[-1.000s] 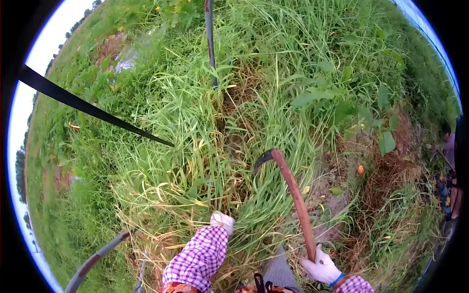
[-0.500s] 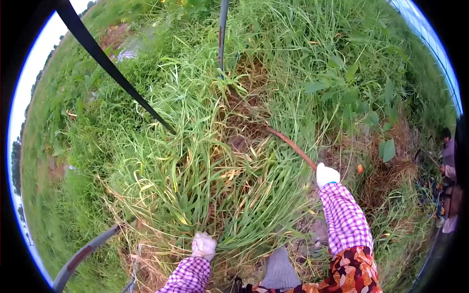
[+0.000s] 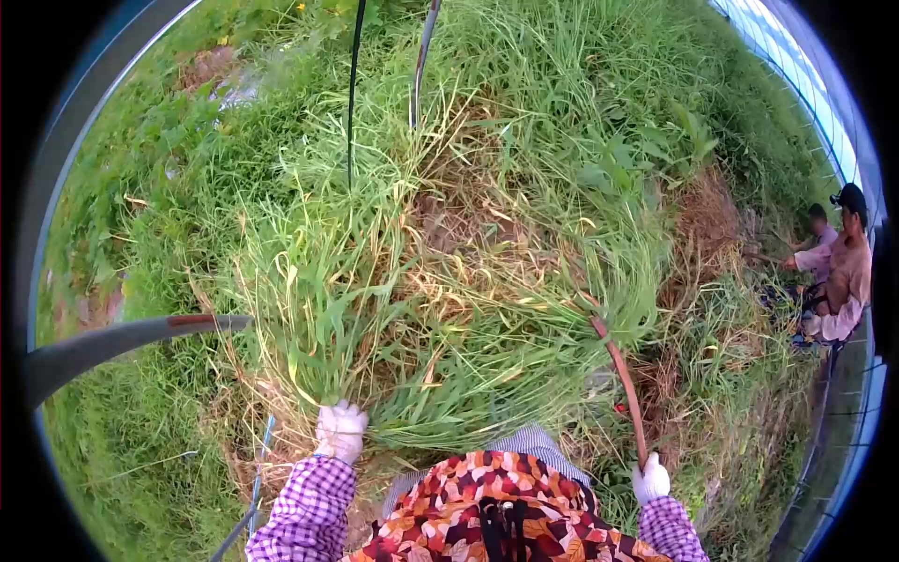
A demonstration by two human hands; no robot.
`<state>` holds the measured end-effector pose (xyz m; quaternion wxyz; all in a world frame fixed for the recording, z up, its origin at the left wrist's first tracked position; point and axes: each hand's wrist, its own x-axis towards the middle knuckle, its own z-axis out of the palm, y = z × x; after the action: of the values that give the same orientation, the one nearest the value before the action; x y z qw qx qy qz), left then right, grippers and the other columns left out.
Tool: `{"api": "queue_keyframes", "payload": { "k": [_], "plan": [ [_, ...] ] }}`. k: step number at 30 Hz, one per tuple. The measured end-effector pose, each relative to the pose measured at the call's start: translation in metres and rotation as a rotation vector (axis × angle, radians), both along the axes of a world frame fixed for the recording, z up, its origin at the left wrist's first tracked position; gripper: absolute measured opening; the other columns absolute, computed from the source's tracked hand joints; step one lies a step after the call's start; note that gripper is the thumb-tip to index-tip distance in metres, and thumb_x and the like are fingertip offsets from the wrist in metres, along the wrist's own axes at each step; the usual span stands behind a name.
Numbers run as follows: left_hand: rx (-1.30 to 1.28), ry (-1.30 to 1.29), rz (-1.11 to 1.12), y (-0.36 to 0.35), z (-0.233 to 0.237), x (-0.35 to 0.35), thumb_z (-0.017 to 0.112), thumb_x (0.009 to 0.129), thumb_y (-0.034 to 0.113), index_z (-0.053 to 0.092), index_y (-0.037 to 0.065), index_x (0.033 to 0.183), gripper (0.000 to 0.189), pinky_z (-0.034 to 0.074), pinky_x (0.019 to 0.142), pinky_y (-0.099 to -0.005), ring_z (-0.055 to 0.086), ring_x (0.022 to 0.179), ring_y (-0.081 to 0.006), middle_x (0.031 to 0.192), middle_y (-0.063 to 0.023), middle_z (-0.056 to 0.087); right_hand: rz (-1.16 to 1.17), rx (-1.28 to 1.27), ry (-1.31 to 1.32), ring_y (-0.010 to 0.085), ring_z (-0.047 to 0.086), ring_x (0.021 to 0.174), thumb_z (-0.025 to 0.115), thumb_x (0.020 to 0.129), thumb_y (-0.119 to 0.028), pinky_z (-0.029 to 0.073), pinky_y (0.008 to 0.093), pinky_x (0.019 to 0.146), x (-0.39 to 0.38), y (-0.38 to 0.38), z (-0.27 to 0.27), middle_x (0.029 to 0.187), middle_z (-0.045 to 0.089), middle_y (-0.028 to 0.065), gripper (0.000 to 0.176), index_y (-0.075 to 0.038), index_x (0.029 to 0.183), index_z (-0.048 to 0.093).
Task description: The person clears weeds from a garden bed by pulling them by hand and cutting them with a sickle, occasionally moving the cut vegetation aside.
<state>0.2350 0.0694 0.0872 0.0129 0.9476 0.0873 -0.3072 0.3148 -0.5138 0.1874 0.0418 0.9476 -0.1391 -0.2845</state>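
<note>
My right hand, in a white glove, is closed round the lower end of a slim, slightly bent, reddish-brown wooden tool handle. The tool's far end is lost among the grass, so its head cannot be made out. At the lower left my left hand, also white-gloved, is closed on the base of a thick bunch of long grass. Cut-looking green and yellowed stalks lie across the ground between my hands.
A grey curved pipe comes in from the left, and a thin pole stands at the top. A dark strap hangs beside it. Two people are at the right near a blue-edged net wall. A brown straw patch lies right.
My right hand has drawn back toward my body with the tool handle, which now stands steeper. My left hand has shifted left and slightly up. The view has turned, showing the people more fully.
</note>
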Motion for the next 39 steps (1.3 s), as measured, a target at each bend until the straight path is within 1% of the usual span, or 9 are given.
{"api": "queue_keyframes", "payload": {
  "k": [7,11,13,14,18,21,27,32,39],
  "plan": [
    [-0.045,0.041,-0.096,-0.004,0.005,0.001,0.049,0.089,0.012,0.049,0.017,0.127,0.037,0.044,0.092,-0.0384,0.054,0.105,-0.0225,0.112,-0.0085,0.056,-0.448,0.438,0.095,0.0400,0.064,0.092,0.064,0.086,-0.033,0.049,0.0436,0.079,0.030,0.070,-0.060,0.095,0.065,0.0254,0.043,0.004,0.104,0.055],
    [-0.266,-0.150,0.140,0.030,-0.103,-0.067,0.052,0.089,0.026,0.043,0.022,0.139,0.050,0.043,0.098,-0.0408,0.053,0.114,-0.0276,0.129,-0.0113,0.052,-0.131,0.388,-0.057,0.0409,0.063,0.076,0.060,0.088,-0.031,0.049,0.0437,0.066,0.131,0.109,-0.085,0.076,0.062,0.0244,0.038,0.004,0.099,0.051],
    [-0.323,0.282,0.143,0.020,-0.037,-0.035,0.047,0.092,0.032,0.036,0.027,0.146,0.055,0.045,0.096,-0.0397,0.051,0.125,-0.0250,0.144,-0.0097,0.046,-0.070,0.468,-0.019,0.0416,0.064,0.081,0.058,0.091,-0.038,0.050,0.0466,0.072,0.167,0.120,-0.109,0.084,0.065,0.0245,0.043,0.001,0.107,0.051],
    [-0.436,0.346,0.449,0.031,-0.089,-0.068,0.049,0.093,0.031,0.042,0.026,0.142,0.050,0.047,0.093,-0.0412,0.055,0.119,-0.0272,0.139,-0.0079,0.051,-0.038,0.497,0.010,0.0411,0.064,0.080,0.058,0.091,-0.037,0.050,0.0461,0.071,0.192,0.138,-0.110,0.083,0.065,0.0235,0.042,0.001,0.107,0.050],
    [-0.549,0.383,0.463,0.036,-0.090,-0.046,0.048,0.095,0.033,0.048,0.023,0.138,0.044,0.046,0.094,-0.0423,0.058,0.114,-0.0311,0.134,-0.0081,0.055,-0.102,0.856,0.174,0.0295,0.065,0.069,0.056,0.093,-0.034,0.050,0.0395,0.063,0.314,0.237,-0.145,0.076,0.064,0.0157,0.037,-0.001,0.108,0.049],
    [-0.576,0.450,0.835,0.027,-0.072,-0.007,0.049,0.095,0.031,0.048,0.021,0.138,0.045,0.046,0.094,-0.0409,0.058,0.113,-0.0299,0.133,-0.0084,0.055,-0.182,1.056,0.138,0.0194,0.064,0.067,0.055,0.093,-0.035,0.049,0.0336,0.060,0.409,0.327,-0.184,0.075,0.064,0.0115,0.038,0.000,0.108,0.050],
    [-0.626,0.452,1.300,0.021,-0.066,0.045,0.051,0.095,0.027,0.047,0.016,0.138,0.045,0.046,0.095,-0.0380,0.058,0.112,-0.0276,0.130,-0.0091,0.057,-0.245,1.057,-0.175,0.0317,0.067,0.079,0.053,0.094,-0.038,0.051,0.0463,0.074,0.540,0.508,-0.256,0.087,0.066,0.0193,0.042,0.001,0.111,0.050],
    [-0.656,0.453,1.488,0.044,-0.063,0.056,0.053,0.095,0.023,0.047,0.013,0.139,0.046,0.045,0.095,-0.0356,0.058,0.111,-0.0256,0.127,-0.0096,0.059,0.018,1.293,0.421,0.0210,0.060,0.054,0.054,0.093,-0.032,0.049,0.0374,0.050,0.504,0.572,-0.398,0.069,0.059,0.0102,0.035,0.001,0.101,0.051],
    [-0.852,0.583,1.679,0.081,-0.039,0.069,0.056,0.094,0.025,0.044,0.010,0.141,0.051,0.044,0.097,-0.0360,0.056,0.114,-0.0246,0.131,-0.0099,0.056,0.020,0.941,0.339,0.0380,0.064,0.091,0.055,0.089,-0.037,0.049,0.0421,0.080,0.381,0.478,-0.332,0.095,0.064,0.0270,0.047,0.006,0.109,0.054]
  ]
}}
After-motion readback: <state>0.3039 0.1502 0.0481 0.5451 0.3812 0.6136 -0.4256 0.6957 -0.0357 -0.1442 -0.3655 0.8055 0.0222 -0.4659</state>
